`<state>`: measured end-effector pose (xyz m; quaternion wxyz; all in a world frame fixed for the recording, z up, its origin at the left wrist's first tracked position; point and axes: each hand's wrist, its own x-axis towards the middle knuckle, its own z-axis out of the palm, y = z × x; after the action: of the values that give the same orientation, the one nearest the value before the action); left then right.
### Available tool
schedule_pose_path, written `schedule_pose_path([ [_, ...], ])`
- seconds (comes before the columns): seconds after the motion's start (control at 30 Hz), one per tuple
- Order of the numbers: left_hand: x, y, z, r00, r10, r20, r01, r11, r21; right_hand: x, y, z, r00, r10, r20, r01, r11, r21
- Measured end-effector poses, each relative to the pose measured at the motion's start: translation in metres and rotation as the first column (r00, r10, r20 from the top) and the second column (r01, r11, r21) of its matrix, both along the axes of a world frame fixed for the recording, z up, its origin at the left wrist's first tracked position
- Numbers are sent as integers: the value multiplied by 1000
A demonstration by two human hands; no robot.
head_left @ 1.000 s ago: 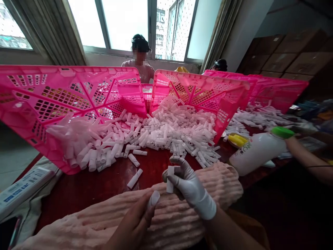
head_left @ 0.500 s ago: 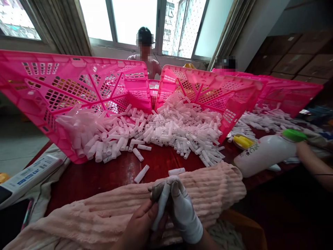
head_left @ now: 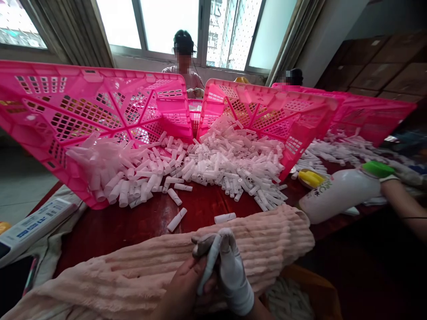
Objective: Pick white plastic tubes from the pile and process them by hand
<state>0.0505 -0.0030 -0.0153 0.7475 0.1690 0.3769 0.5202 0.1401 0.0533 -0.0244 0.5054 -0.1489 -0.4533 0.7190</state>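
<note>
Above a ribbed pink cloth, my two hands meet around a slim white tube. My left hand, with finger covers on some fingertips, is closed on the tube's lower part. My right hand, in a white glove with some bare fingers, is closed against the tube's upper part. Some fingers of both hands are hidden behind it. Just beyond the cloth lie a loose white tube and another one on the dark red table.
Pink baskets lie tipped with heaps of white tubes spilling out. A white bottle with a green cap and a yellow object stand right. A long box is left. People sit beyond; another person's arm is at right.
The view has shifted slightly. My hands stay together on the tube, which is more upright at its top. The hands of the person across now show above the baskets.
</note>
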Motion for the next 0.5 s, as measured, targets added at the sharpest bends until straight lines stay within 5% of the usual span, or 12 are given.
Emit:
schedule_pose_path([
  [0.33, 0, 6, 2, 951, -230, 206, 243, 969, -39, 11, 1, 5, 989, 9, -146, -2, 999, 47],
  [0.43, -4, 10, 4, 979, -152, -135, 166, 981, 104, 12, 2, 1, 987, -44, -151, 52, 998, 48],
  [0.5, -5, 11, 7, 910, -30, -413, 141, 960, 240, 12, 4, 1, 980, -46, -195, 54, 998, 36],
])
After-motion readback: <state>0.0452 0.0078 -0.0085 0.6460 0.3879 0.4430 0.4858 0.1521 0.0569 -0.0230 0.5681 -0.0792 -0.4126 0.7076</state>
